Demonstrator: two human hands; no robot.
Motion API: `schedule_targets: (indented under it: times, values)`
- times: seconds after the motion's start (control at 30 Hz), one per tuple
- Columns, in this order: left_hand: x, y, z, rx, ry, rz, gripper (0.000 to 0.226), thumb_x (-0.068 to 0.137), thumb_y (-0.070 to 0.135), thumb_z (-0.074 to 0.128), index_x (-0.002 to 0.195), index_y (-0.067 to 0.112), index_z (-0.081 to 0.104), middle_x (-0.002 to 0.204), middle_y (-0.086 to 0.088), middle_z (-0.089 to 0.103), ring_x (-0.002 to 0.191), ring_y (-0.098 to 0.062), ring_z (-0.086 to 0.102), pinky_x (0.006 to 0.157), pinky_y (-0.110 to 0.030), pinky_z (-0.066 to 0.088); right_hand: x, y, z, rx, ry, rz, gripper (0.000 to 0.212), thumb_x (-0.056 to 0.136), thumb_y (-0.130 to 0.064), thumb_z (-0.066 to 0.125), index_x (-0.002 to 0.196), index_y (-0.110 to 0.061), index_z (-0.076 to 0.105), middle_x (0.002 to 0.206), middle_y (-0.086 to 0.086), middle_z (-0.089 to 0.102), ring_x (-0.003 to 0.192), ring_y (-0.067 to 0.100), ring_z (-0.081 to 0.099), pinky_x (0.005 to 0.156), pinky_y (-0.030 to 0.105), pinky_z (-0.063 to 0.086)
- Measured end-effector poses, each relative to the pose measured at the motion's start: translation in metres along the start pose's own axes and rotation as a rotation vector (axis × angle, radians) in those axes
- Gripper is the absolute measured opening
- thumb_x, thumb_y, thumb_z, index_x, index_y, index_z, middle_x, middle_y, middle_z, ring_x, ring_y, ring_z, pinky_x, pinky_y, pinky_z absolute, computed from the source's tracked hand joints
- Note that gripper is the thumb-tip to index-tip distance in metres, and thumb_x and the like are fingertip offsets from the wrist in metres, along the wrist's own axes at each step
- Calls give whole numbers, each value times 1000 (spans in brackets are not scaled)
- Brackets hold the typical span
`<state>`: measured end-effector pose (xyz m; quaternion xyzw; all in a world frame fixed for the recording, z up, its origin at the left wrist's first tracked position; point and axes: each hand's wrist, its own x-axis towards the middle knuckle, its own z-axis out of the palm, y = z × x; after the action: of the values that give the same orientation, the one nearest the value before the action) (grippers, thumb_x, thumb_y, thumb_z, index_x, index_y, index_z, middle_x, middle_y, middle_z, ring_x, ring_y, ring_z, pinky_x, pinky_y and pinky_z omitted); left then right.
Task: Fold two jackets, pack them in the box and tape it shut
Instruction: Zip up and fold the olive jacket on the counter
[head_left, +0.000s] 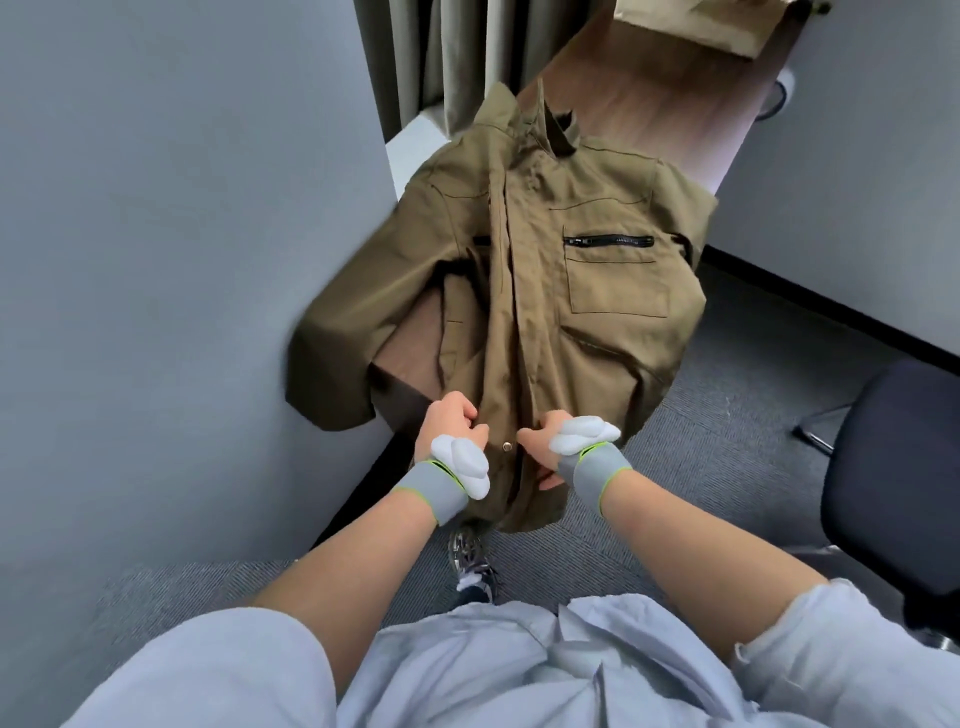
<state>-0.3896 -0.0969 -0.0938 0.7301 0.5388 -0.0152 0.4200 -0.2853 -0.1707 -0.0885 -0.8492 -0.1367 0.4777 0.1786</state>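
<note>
An olive-brown jacket (545, 249) lies front side up along a narrow wooden table (649, 98), collar at the far end, hem hanging over the near edge. Its left sleeve droops over the table's left side. My left hand (451, 421) grips the hem's left front edge beside a metal snap. My right hand (545, 441) pinches the right front edge next to it. A cardboard box (701, 26) stands at the far end of the table, partly cut off by the frame. I see only one jacket and no tape.
A grey partition wall (182, 234) runs close on the left, with curtains (467, 52) behind. A dark office chair (893, 467) stands at the right on grey carpet. A white wall with black skirting closes off the right side.
</note>
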Motion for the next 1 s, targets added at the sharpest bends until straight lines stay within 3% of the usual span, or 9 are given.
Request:
schedule_targets:
  times: [0.1,0.17,0.23,0.37,0.47,0.6,0.73,0.87,1.0]
  values:
    - [-16,-2,7,-4,13,-50,17,83,25,62,80,21,46,95,-6,56,89,-26,57,79,-30,45,-5,18,0,368,-17,6,9,90,-13,51,98,-14,55,85,13,58,73,25,62,60,34,55]
    - [-27,-4,16,10,-42,-91,31,82,37,66,99,15,54,106,-7,58,97,-26,58,84,-31,45,-13,32,0,551,-43,16,13,90,-5,50,81,-14,52,71,8,52,60,16,52,56,28,49]
    - [-30,-3,20,17,-50,-128,55,82,42,67,121,8,51,122,-10,54,110,-27,56,90,-31,43,-17,40,4,635,-18,-4,9,90,-3,51,90,-13,52,73,7,53,60,13,50,57,25,48]
    - [-33,-1,28,140,-24,-90,59,86,41,61,132,7,45,133,-13,43,124,-32,44,97,-35,40,-24,38,11,621,36,-74,23,89,0,51,108,-12,56,83,8,54,69,16,52,58,23,48]
    - [-36,-1,35,219,0,-56,47,88,38,57,123,7,52,128,-13,48,122,-34,44,92,-38,42,-26,37,12,582,64,-94,28,89,2,52,114,-8,60,81,7,55,78,21,55,62,25,50]
    - [-26,1,35,103,-93,-59,31,89,20,53,117,7,59,120,-13,61,112,-32,55,89,-30,43,-25,36,16,541,78,-126,12,92,-6,54,91,-19,56,80,6,54,71,18,53,57,24,47]
    - [-22,-8,32,-182,-111,-48,30,89,8,57,116,-3,62,117,-19,64,112,-32,58,88,-27,42,-22,33,20,643,52,-99,22,92,-13,55,71,-19,56,73,1,55,64,10,51,61,24,48]
    - [-22,-20,24,-479,-183,-44,27,86,-6,54,111,-2,65,88,-18,67,69,-23,58,60,-25,46,-24,31,15,779,-42,-110,16,89,-11,63,75,-11,56,74,2,55,67,9,54,60,19,54]
    - [-22,-23,15,-658,-271,-44,35,84,-12,47,103,9,68,63,-3,66,65,-23,56,61,-25,46,-22,24,13,702,-20,-128,33,82,-16,72,110,-7,56,93,6,54,84,16,56,63,21,54]
